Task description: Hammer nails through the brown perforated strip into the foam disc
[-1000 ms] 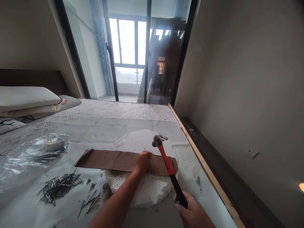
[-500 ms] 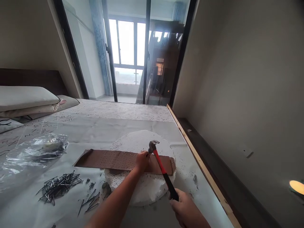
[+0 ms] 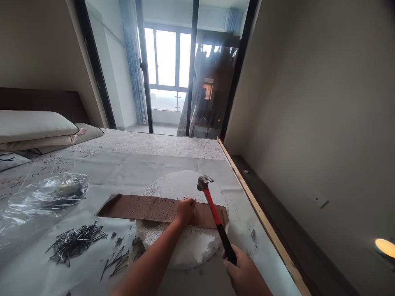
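My left hand [image 3: 185, 211] rests on a brown perforated board [image 3: 145, 209], its fingertips pinched on a thin nail [image 3: 194, 201] that is barely visible. The board lies across a white foam disc [image 3: 191, 246]. My right hand [image 3: 243, 272] is shut on the black grip of a red-handled claw hammer [image 3: 216, 218]. The hammer's steel head [image 3: 203, 182] hangs just above the board's far edge, close to my left fingertips. A loose pile of dark nails [image 3: 75, 244] lies left of my left forearm, well away from both hands.
A clear plastic bag [image 3: 46, 197] lies at the left on a plastic-covered mattress [image 3: 138, 172]. A pillow [image 3: 33, 127] sits beyond it. A wooden strip [image 3: 262, 213] runs along the mattress's right edge beside a wall. Foam crumbs are scattered around the disc.
The hammer dipped toward the board and has risen again. My left hand stays in place on the board.
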A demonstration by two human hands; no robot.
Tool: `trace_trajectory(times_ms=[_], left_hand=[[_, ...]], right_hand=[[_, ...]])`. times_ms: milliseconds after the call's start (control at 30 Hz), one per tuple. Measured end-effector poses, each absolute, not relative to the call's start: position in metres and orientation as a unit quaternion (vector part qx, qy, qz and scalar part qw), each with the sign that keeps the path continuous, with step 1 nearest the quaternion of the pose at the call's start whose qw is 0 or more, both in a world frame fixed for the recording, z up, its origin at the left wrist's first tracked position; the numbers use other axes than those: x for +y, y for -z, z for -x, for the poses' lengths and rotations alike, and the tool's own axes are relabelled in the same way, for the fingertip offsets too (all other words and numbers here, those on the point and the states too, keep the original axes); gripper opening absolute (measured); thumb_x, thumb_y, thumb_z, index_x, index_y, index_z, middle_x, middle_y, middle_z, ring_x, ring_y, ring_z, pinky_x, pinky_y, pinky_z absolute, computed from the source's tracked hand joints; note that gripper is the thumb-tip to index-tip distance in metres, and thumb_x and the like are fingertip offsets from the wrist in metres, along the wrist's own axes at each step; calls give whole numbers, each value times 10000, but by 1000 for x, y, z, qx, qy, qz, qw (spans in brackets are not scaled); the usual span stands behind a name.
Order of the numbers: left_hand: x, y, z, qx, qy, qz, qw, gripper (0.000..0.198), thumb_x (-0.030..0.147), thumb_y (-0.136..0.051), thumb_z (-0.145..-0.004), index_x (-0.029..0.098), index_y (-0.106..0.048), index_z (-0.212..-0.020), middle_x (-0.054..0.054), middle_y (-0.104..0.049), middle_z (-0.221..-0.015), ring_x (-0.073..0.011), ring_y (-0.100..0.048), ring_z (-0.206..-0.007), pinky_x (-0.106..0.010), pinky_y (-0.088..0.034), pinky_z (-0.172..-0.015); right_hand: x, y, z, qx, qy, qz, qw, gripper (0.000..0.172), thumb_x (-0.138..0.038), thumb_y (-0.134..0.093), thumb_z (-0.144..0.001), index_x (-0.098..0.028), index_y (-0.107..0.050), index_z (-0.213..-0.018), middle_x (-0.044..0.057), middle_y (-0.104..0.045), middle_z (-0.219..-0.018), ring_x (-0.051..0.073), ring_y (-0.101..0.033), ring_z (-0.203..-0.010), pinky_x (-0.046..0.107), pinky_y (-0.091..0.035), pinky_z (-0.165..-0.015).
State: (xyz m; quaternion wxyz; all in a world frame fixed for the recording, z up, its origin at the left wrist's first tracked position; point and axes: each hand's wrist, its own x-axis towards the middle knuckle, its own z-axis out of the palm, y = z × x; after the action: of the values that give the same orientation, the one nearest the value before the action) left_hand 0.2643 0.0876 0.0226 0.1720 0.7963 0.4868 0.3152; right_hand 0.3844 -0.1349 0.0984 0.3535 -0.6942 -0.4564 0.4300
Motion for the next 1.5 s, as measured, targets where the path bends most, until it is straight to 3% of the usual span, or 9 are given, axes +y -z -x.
trace_trajectory(times_ms=[233, 367, 467, 700, 933, 1033, 1167, 1300, 1500], left_hand=[[89, -21, -263, 498, -302, -794, 174, 228, 194, -488, -802, 180, -615, -614, -40, -638, -683, -152, -567, -660, -254, -376, -631], [89, -21, -262, 486, -306, -802, 165, 230, 219, -491, -806, 179, -603, -609, -43, -637, -691, -159, -572, -677, -257, -380, -635], [89, -21, -263, 494, -300, -800, 162, 215, 210, -491, -800, 178, -606, -621, -44, -637, -700, -163, -574, -685, -263, -382, -640], [90, -20, -263, 493, -288, -804, 167, 216, 246, -511, -806, 187, -622, -631, -47, -649, -718, -166, -582, -711, -269, -391, -681], [89, -23, -263, 505, -254, -811, 150, 209, 159, -491, -769, 171, -641, -623, -70, -656, -753, -181, -599, -767, -281, -406, -713], [88, -25, -260, 482, -301, -802, 185, 167, 138, -509, -729, 177, -671, -731, -56, -667, -790, -172, -598, -794, -278, -414, -748], [87, -32, -252, 488, -399, -724, 279, 215, 197, -506, -697, 182, -649, -856, 1, -619, -677, -143, -558, -646, -254, -414, -631], [89, -39, -246, 497, -485, -626, 356, 191, 275, -475, -686, 168, -609, -772, 14, -565, -606, -137, -513, -568, -247, -391, -555], [78, -63, -237, 451, -474, -637, 408, 219, 364, -459, -734, 170, -551, -693, 25, -498, -552, -113, -452, -520, -229, -360, -521]], right_hand=[[-135, -103, -381, -410, -509, 683, 325, 64, -153, -404, -690, -216, -393, -679, -73, -305, -502, 105, -320, -434, 239, -255, -445], [-136, -100, -383, -444, -446, 688, 362, 68, -141, -428, -677, -208, -423, -679, -71, -317, -510, 103, -329, -469, 236, -262, -481], [-134, -96, -383, -424, -475, 691, 342, 91, -124, -407, -663, -213, -408, -684, -80, -304, -490, 98, -305, -419, 236, -245, -446], [-134, -91, -385, -458, -423, 683, 381, 69, -137, -418, -647, -204, -412, -662, -54, -366, -533, 106, -351, -497, 234, -277, -496], [-132, -88, -384, -453, -444, 697, 333, 75, -132, -410, -619, -207, -407, -631, -43, -376, -535, 122, -377, -497, 249, -274, -493], [-136, -91, -386, -477, -395, 691, 373, 70, -138, -415, -639, -208, -410, -634, -41, -381, -546, 125, -381, -524, 247, -277, -506], [-134, -90, -385, -455, -430, 691, 361, 90, -117, -412, -658, -204, -433, -671, -57, -350, -519, 107, -350, -474, 233, -269, -470], [-124, -77, -380, -408, -503, 705, 290, 125, -78, -391, -652, -201, -410, -634, -69, -318, -491, 87, -332, -403, 215, -235, -398], [-125, -63, -380, -405, -496, 677, 363, 106, -101, -400, -648, -207, -393, -648, -99, -277, -458, 60, -268, -334, 202, -202, -334]])
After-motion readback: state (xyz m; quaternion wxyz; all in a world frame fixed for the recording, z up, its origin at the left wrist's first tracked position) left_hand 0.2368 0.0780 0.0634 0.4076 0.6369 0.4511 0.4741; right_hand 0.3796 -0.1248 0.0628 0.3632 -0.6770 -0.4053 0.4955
